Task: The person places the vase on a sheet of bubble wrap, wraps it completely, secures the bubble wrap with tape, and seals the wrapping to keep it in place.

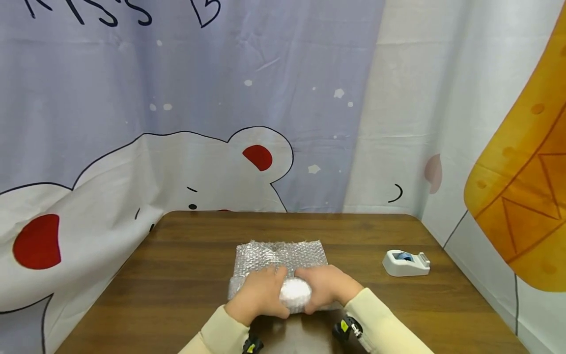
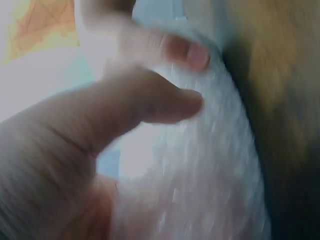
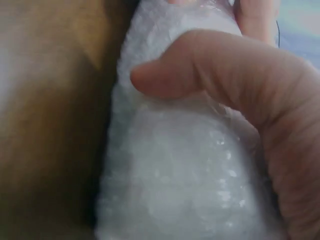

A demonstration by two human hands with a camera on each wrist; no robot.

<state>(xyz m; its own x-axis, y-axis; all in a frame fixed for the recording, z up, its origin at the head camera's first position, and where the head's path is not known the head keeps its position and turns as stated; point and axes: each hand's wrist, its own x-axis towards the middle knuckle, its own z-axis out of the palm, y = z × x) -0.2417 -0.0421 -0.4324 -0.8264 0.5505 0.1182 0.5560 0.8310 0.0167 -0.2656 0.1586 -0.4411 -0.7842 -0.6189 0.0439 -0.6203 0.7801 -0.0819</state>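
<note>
A sheet of clear bubble wrap (image 1: pixel 283 256) lies on the wooden table, its far part flat and its near part folded over into a rounded white bundle (image 1: pixel 295 294). My left hand (image 1: pixel 262 294) grips the bundle from the left, and my right hand (image 1: pixel 326 286) grips it from the right. In the left wrist view the left thumb (image 2: pixel 170 102) presses on the bubbled surface. The right thumb (image 3: pixel 165 77) lies bent across the wrap in the right wrist view. What the layers enclose is hidden.
A white tape dispenser (image 1: pixel 406 264) with a blue roll stands on the table's right side. Behind the brown wooden table (image 1: pixel 185 265) hangs a printed curtain (image 1: pixel 177 73) with cartoon bears, close along the far edge.
</note>
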